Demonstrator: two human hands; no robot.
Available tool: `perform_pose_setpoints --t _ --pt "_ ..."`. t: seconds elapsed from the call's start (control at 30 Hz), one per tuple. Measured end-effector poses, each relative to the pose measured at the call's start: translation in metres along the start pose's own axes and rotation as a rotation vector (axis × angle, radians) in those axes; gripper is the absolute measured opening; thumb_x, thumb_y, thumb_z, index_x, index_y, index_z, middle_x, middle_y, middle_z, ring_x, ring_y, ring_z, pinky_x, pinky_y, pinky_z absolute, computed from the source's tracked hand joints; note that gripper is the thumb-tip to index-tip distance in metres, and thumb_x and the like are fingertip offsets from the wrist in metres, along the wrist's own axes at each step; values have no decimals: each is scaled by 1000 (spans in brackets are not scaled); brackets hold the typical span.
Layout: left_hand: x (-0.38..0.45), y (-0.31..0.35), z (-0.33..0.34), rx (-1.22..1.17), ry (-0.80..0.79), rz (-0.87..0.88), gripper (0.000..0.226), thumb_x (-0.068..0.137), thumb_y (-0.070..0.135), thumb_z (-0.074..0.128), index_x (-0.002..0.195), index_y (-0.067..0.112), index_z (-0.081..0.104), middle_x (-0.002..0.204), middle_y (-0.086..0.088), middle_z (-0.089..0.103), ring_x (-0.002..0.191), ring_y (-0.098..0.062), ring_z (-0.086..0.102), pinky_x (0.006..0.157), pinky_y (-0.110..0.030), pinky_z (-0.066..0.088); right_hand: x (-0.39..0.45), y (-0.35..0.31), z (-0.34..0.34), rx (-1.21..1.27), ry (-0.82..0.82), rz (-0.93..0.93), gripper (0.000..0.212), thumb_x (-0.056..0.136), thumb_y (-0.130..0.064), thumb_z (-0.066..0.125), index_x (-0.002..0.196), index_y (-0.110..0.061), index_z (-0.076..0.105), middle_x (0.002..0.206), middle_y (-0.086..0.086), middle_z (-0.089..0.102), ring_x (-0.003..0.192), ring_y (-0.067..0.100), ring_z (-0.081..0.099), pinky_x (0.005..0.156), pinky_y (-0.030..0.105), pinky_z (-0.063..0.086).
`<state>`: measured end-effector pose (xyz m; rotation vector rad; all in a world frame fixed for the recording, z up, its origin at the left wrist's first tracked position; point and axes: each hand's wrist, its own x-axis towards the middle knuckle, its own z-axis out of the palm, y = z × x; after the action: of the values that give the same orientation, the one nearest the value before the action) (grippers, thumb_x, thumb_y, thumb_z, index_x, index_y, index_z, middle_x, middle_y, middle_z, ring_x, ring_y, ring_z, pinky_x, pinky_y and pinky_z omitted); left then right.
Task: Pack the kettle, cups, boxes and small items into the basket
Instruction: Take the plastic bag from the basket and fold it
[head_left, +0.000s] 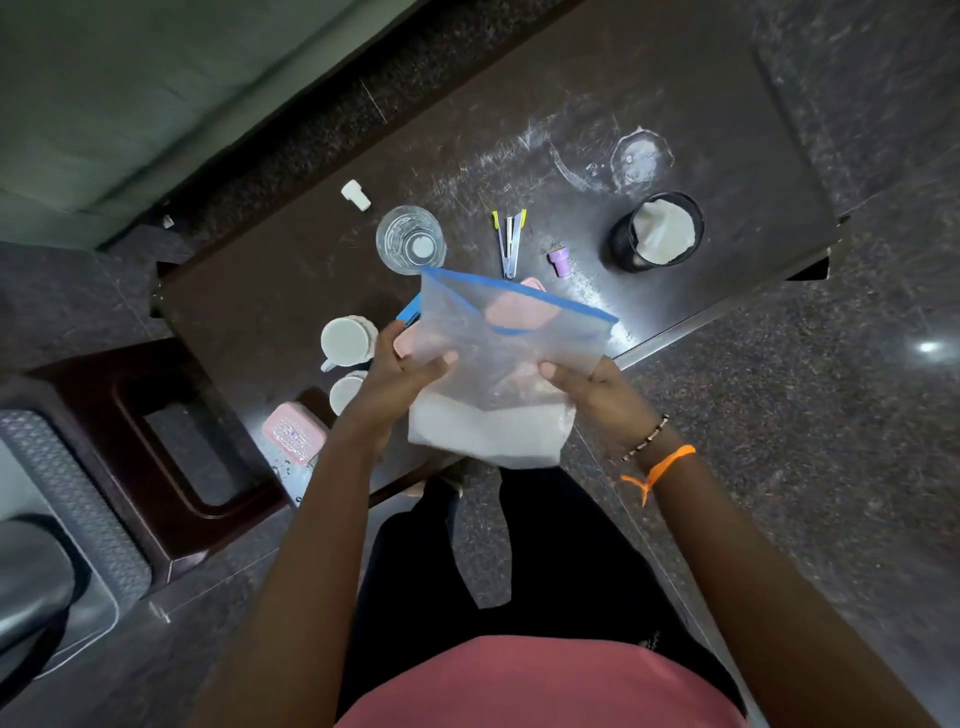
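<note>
Both hands hold a clear zip bag (498, 358) with a blue seal strip above the near edge of the dark table (675, 104). My left hand (400, 369) grips its left side and my right hand (597, 387) grips its right side. White powder fills the bag's bottom. Something pink shows through the bag. Two white cups sit left of the bag, one (347, 343) with a handle, the other (345, 393) partly hidden by my left wrist. A pink box (292, 434) lies at the table's near left corner. A blue item (408, 312) peeks out behind the bag.
On the table stand a clear glass (410, 240), a stapler (509, 241), a small purple cap (561, 258), a small white bottle (356, 195) and a black mesh cup (657, 231) holding white material. A dark wooden stool (156, 457) stands at the left. No basket or kettle is in view.
</note>
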<state>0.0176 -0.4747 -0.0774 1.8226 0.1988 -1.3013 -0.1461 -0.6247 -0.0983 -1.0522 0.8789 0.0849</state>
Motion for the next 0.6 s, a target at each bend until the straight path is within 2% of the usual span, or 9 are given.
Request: perform_pose_setpoints --t 0.07,0.13,0.17,0.27,0.37,0.4,0.47,0.53,0.6 --pt "2 -10 0 15 -21 14 39 88 9 60 125 10 50 106 -7 66 82 -8 67 72 -23 53 2 1 1 -43 120 11 31 83 11 55 96 -17 55 82 -7 72 70 4 64 67 17 52" --pt "4 -15 4 17 117 30 37 90 4 53 127 10 48 112 -14 62 80 -10 63 64 -16 53 3 3 4 -83 304 9 43 79 15 58 105 -14 41 97 15 59 70 16 57 64 22 48" --pt "4 -17 6 22 194 44 43 91 2 50 131 13 42 118 -15 58 82 -13 61 62 -14 52 1 3 6 -116 332 -15 48 78 16 58 111 -12 37 104 16 54 72 18 54 65 22 46" --pt "2 -21 12 28 179 132 56 90 -6 41 138 21 29 130 -20 51 92 -20 57 78 -27 51 -1 5 6 -329 191 -119 57 75 10 65 126 -5 46 115 4 49 89 6 50 78 17 40" --pt "-3 -23 9 132 104 140 39 88 -4 50 121 18 55 127 -20 57 91 -14 57 80 -27 49 3 6 3 -676 83 -57 76 62 -1 80 131 -11 49 112 11 53 98 21 49 85 21 36" --pt "-4 -23 7 160 65 103 38 85 -2 58 119 16 58 126 -17 58 97 -15 57 85 -29 50 5 6 2 -785 75 -30 75 61 -3 81 130 -10 51 111 14 55 101 27 51 87 25 36" --pt "-4 -24 1 276 -51 23 49 75 3 73 122 13 59 123 -8 59 107 -17 55 96 -32 46 9 7 -4 -894 69 -2 52 66 -4 77 116 -8 63 93 7 58 102 34 54 85 29 36" --pt "-2 -27 -3 532 -126 -17 51 69 8 79 118 11 63 115 -5 59 106 -18 53 93 -31 43 14 9 -10 -929 106 20 28 73 -10 75 100 -6 72 84 2 52 102 34 52 87 31 35" --pt "3 -29 -1 653 -71 -22 32 73 11 76 102 0 69 100 -11 62 95 -24 56 81 -35 44 18 13 -16 -862 158 70 19 76 -15 73 90 -3 71 92 8 52 95 27 49 86 29 37"
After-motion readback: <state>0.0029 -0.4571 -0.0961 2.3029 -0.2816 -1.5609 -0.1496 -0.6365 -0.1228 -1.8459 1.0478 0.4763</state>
